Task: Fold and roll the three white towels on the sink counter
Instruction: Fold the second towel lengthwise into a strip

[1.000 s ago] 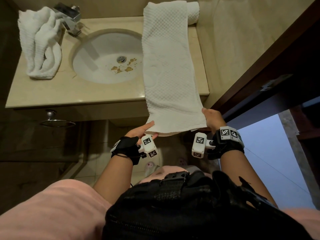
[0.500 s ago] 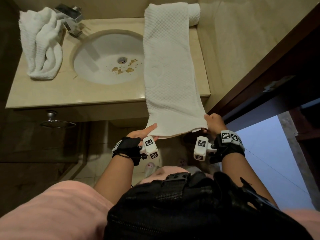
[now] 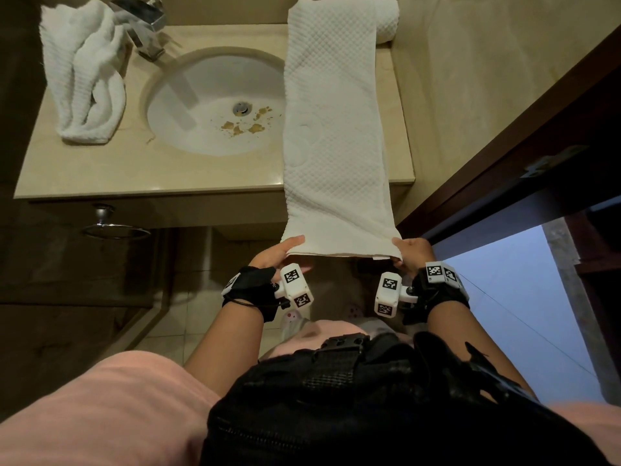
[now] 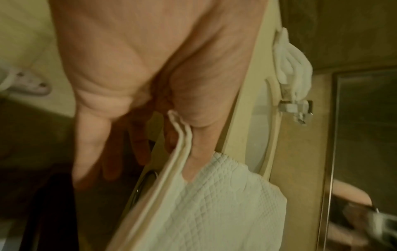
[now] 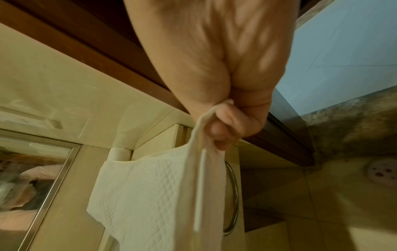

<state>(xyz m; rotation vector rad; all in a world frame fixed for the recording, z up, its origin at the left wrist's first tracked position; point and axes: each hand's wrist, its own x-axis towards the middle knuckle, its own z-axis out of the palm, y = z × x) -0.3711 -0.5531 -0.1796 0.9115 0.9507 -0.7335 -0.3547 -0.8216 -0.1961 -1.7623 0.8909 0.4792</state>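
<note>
A long white waffle towel (image 3: pixel 336 129), folded into a strip, lies on the counter (image 3: pixel 100 173) right of the basin and hangs over the front edge. My left hand (image 3: pixel 285 253) pinches its near left corner, thumb on top of the layered edge (image 4: pixel 178 135). At the near right corner my right hand (image 3: pixel 408 253) grips the layers in curled fingers (image 5: pixel 217 129). A rolled white towel (image 3: pixel 388 23) lies at the back right corner, partly under the strip. A crumpled white towel (image 3: pixel 85 79) sits on the counter's left end.
The basin (image 3: pixel 208 105) with brown stains near its drain takes up the counter's middle, with a chrome tap (image 3: pixel 148 25) behind it. A towel ring (image 3: pixel 114 230) hangs below the counter front. A dark wooden door frame (image 3: pixel 504 146) stands close on the right.
My right hand has drawn its corner down and toward me, so the towel's near edge now hangs level between both hands. The left hand has barely moved.
</note>
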